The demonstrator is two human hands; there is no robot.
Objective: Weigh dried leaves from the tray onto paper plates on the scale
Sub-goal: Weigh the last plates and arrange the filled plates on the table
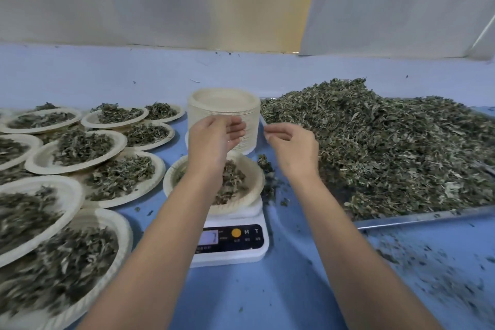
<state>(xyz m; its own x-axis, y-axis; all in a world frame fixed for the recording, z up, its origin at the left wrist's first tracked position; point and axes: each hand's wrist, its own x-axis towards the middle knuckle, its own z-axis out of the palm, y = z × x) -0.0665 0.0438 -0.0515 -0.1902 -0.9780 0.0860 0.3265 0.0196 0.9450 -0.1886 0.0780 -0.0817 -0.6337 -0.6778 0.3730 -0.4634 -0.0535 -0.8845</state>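
Observation:
A paper plate (249,169) with dried leaves sits on the white digital scale (230,241) at the centre. Behind it stands a tall stack of blank paper plates (225,104). My left hand (214,139) is raised in front of the stack, its relaxed fingers against the stack's side. To the right of the stack my right hand (292,144) hovers with loosely curled fingers, and nothing shows in it. A big heap of dried leaves (388,147) fills the metal tray (428,215) on the right.
Several filled paper plates (80,147) crowd the blue table on the left, some overlapping. Loose leaf crumbs (428,270) are scattered over the blue cloth at the front right and beside the scale. A white and yellow curtain hangs at the back.

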